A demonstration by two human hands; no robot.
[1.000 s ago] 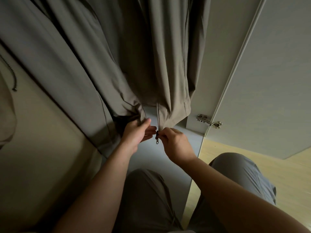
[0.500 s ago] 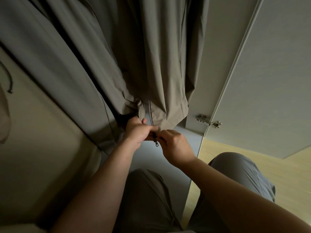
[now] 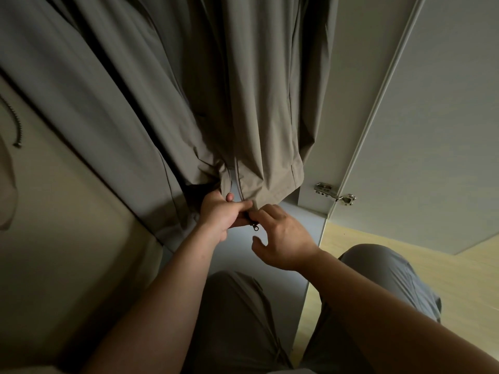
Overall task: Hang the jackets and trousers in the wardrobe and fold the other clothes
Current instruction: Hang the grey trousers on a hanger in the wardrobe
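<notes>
Inside the open wardrobe, at the far left, a dark twisted cord (image 3: 16,125) dangles against the beige side wall (image 3: 67,211). Next to it a dark grey garment of smooth cloth (image 3: 94,85) hangs down. Touching that hangs a taupe jacket of thin smooth cloth (image 3: 264,117) with a zip running up its front. The left hand (image 3: 217,215) grips the bottom hem of the taupe jacket at the foot of the zip, its fingers curled and thumb pressed over the cloth. A small dark metal zip pull (image 3: 255,227) dangles just under that grip. The right hand (image 3: 286,236) is loosened, its fingers (image 3: 270,210) spread and reaching the hem beside the pull, thumb apart, holding nothing. Further right a silver metal hinge (image 3: 334,194) joins the pale grey wardrobe door (image 3: 432,130), which stands open over the light wooden floor (image 3: 459,287). Below, the person's knees show in grey trousers (image 3: 386,279).
</notes>
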